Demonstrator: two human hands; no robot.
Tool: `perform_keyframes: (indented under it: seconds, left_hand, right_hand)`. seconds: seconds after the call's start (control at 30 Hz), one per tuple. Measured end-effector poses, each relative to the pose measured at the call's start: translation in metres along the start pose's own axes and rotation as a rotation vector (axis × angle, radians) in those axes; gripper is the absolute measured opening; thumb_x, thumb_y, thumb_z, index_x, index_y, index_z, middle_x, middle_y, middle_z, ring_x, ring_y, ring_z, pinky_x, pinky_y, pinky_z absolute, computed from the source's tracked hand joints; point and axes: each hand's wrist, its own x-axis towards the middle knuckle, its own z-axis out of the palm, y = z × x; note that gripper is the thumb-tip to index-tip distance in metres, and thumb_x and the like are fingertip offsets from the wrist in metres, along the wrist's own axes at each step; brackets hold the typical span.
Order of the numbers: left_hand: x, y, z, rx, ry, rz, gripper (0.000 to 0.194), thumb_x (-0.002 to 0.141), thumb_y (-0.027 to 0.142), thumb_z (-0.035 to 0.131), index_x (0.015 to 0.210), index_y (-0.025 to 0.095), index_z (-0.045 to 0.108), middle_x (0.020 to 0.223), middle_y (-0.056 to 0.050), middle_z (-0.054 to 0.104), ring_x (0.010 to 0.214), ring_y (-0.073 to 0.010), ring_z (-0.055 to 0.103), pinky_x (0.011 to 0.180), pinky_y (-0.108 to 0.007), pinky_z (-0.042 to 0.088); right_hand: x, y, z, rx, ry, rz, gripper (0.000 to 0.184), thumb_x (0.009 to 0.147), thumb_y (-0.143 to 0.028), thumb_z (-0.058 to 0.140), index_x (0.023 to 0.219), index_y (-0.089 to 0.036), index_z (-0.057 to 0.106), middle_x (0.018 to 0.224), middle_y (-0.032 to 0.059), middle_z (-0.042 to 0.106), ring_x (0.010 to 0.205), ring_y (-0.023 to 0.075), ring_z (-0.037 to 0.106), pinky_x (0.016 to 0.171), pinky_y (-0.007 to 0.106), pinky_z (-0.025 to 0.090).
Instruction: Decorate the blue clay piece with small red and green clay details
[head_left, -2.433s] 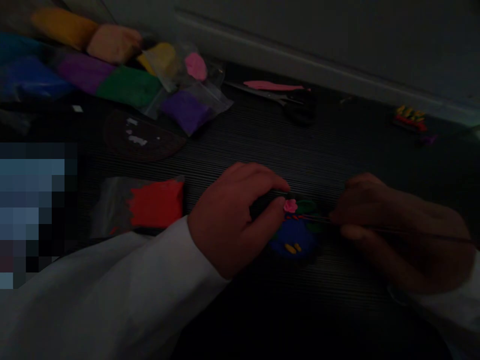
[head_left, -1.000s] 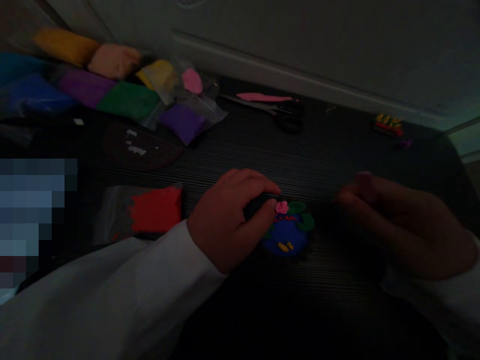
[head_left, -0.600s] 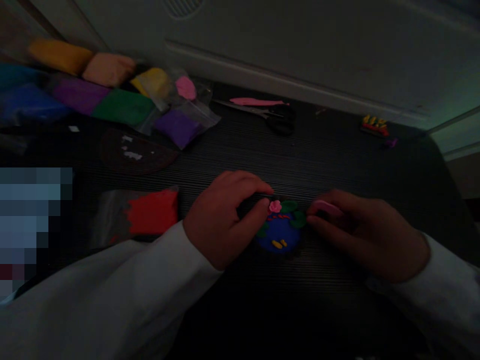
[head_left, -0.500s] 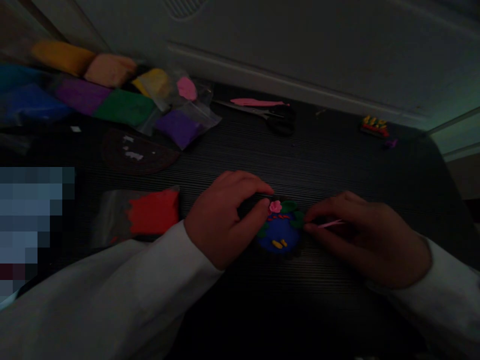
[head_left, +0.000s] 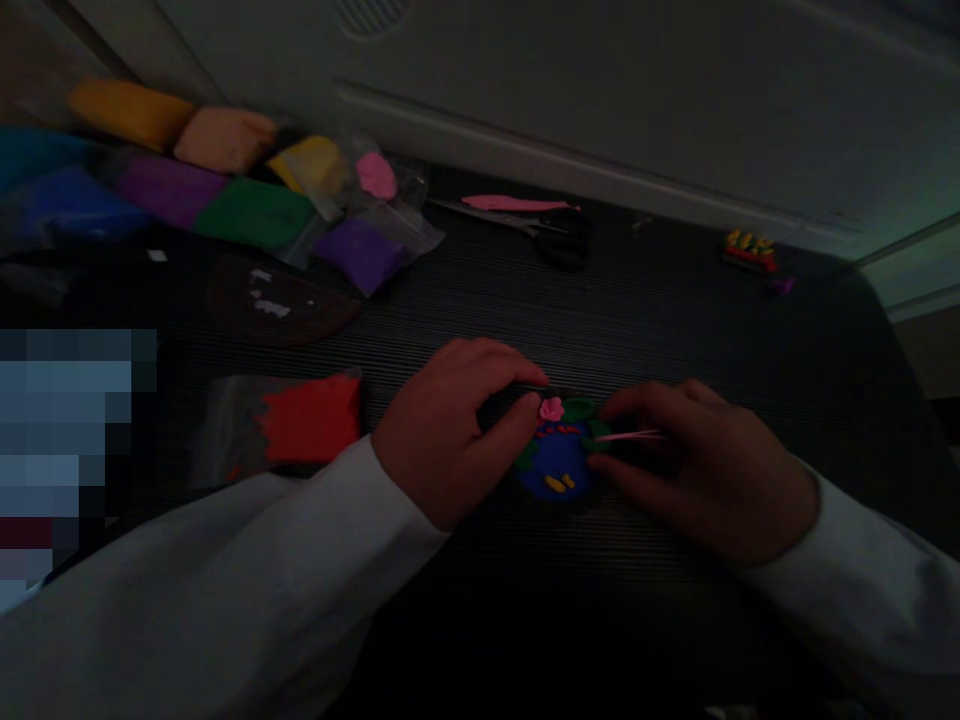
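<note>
A round modelling-clay piece (head_left: 556,462) lies on the dark table, blue with a dark rim. It bears a pink flower (head_left: 552,409), green leaves, red strands and small yellow shapes. My left hand (head_left: 461,435) curls at its upper left, thumb and forefinger pinching the edge by the flower. On the other side, my right hand (head_left: 712,475) has thumb and forefinger spread around the right edge, touching it beside a leaf (head_left: 596,440). A thin pink forked strip (head_left: 630,435) sticks out from that leaf towards the right palm; its exact kind is unclear.
A bag of red clay (head_left: 311,420) lies left of my left hand. Behind are several bags of coloured clay (head_left: 255,212), a dark half-round mat (head_left: 281,300) with white scraps, scissors (head_left: 559,240) and a pink clay strip (head_left: 510,203). A small yellow-red clay piece (head_left: 748,252) sits far right.
My right hand has moved left, its thumb and forefinger parting from their pinch to straddle the clay piece's right edge. The pink strip shifted slightly left and up. My left hand stays put.
</note>
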Motion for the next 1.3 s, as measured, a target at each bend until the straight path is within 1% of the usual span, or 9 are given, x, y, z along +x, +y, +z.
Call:
perform_keyframes:
  seconds: [0.23,0.5,0.7,0.93,1.3]
  left_hand:
    - [0.0000,0.0012,-0.0007,0.003,-0.009,-0.001,0.021,0.079,0.023,0.050,0.093,0.013,0.062,0.093,-0.005,0.063,0.091,-0.0172,0.055,0.084,-0.032,0.041]
    - [-0.0002,0.0001,-0.0006,0.011,-0.013,-0.008,0.019,0.079,0.024,0.049,0.092,0.016,0.061,0.094,-0.004,0.063,0.092,-0.0175,0.055,0.084,-0.034,0.042]
    - [-0.0010,0.0005,-0.0002,0.008,-0.003,-0.003,0.019,0.079,0.023,0.051,0.092,0.014,0.062,0.093,-0.005,0.063,0.092,-0.0171,0.055,0.085,-0.032,0.041]
    - [-0.0008,0.0011,0.0001,-0.001,-0.007,-0.006,0.020,0.079,0.023,0.050,0.093,0.014,0.062,0.094,-0.006,0.063,0.092,-0.0175,0.055,0.085,-0.033,0.041]
    - [0.0004,0.0010,0.0000,-0.011,-0.015,-0.016,0.021,0.078,0.022,0.050,0.092,0.012,0.063,0.093,-0.006,0.063,0.091,-0.0173,0.055,0.083,-0.032,0.041]
  right_hand:
    - [0.0014,0.0004,0.0013,-0.007,-0.004,0.020,0.024,0.068,-0.033,0.061,0.089,-0.021,0.057,0.062,-0.0006,0.062,0.055,0.0164,0.058,0.059,0.031,0.041]
    - [0.0018,0.0010,0.0016,0.018,-0.005,-0.008,0.021,0.068,-0.030,0.060,0.087,-0.021,0.058,0.062,-0.0013,0.062,0.053,0.0140,0.057,0.061,0.031,0.041]
    - [0.0013,0.0011,0.0016,0.012,-0.013,0.005,0.021,0.068,-0.031,0.061,0.087,-0.021,0.058,0.061,-0.0016,0.061,0.051,0.0143,0.056,0.060,0.031,0.041]
    - [0.0025,0.0010,0.0025,0.023,-0.019,-0.010,0.022,0.069,-0.030,0.060,0.089,-0.021,0.057,0.060,-0.0026,0.060,0.053,0.0139,0.057,0.062,0.031,0.040]
    - [-0.0003,0.0002,0.0039,-0.013,0.023,-0.035,0.022,0.069,-0.029,0.061,0.088,-0.020,0.058,0.059,-0.0026,0.059,0.054,0.0150,0.056,0.061,0.030,0.039]
